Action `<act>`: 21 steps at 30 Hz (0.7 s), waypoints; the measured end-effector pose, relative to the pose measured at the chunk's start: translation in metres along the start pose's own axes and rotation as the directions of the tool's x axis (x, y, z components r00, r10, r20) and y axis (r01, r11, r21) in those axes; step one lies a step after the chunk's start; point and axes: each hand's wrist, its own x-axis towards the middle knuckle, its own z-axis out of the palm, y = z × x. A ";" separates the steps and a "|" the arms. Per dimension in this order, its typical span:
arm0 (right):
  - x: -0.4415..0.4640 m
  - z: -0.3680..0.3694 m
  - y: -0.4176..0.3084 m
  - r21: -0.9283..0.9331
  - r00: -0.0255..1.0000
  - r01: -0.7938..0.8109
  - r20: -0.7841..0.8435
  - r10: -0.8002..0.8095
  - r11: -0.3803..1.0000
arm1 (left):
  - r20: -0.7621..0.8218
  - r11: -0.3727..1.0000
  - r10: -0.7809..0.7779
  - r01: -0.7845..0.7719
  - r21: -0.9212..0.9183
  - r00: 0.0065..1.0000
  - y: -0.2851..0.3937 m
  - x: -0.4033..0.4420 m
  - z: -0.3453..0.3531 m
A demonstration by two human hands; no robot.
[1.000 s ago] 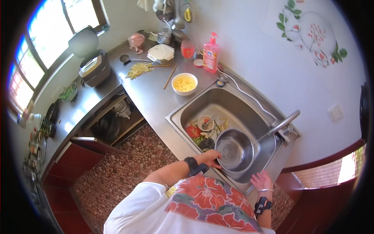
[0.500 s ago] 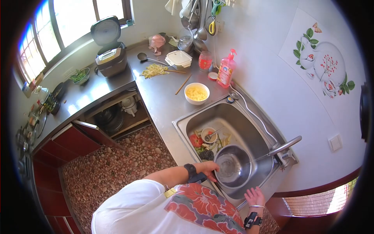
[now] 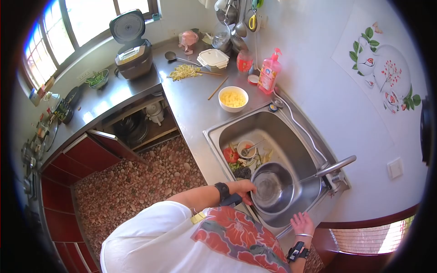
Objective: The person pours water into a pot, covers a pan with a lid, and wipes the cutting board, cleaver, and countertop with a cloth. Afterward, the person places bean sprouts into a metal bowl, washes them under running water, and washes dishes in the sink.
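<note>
My left hand [image 3: 246,190] grips the near-left rim of a stainless steel pot [image 3: 274,189], which sits tilted in the sink [image 3: 296,118]. A thin stream of water runs toward the pot from the faucet [image 3: 336,166]. My right hand [image 3: 302,223] is held open at the sink's near edge, palm up, touching nothing. Beside the pot, food scraps [image 3: 232,155] lie in the sink around a small white bowl [image 3: 247,148] with a spoon in it.
On the counter are a bowl of yellow chunks [image 3: 233,98], a pink soap bottle [image 3: 270,75], a chopstick [image 3: 218,88], bean sprouts [image 3: 184,72] and a lidded container [image 3: 213,58]. A rice cooker [image 3: 133,59] stands with its lid up. One cabinet door [image 3: 114,144] hangs open.
The view has shifted slightly. My left hand keeps its hold on the pot rim, and my right hand stays open near the sink edge.
</note>
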 end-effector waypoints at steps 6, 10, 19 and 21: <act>0.000 0.008 -0.002 -0.018 0.999 0.010 0.040 -0.010 1.000 | -0.025 1.000 0.023 -0.024 -0.014 0.999 0.002 0.009 -0.006; -0.005 0.024 -0.010 -0.010 0.999 0.048 -0.016 -0.048 0.999 | -0.010 0.999 -0.054 0.054 0.004 0.998 0.008 0.009 -0.007; -0.012 0.028 -0.020 -0.006 0.987 0.137 -0.089 -0.137 0.991 | -0.072 0.996 -0.074 0.078 0.045 0.995 0.017 0.002 0.008; -0.009 0.027 -0.022 -0.009 0.986 0.145 -0.087 -0.145 0.989 | -0.087 0.997 -0.062 0.066 0.047 0.994 0.016 0.000 0.010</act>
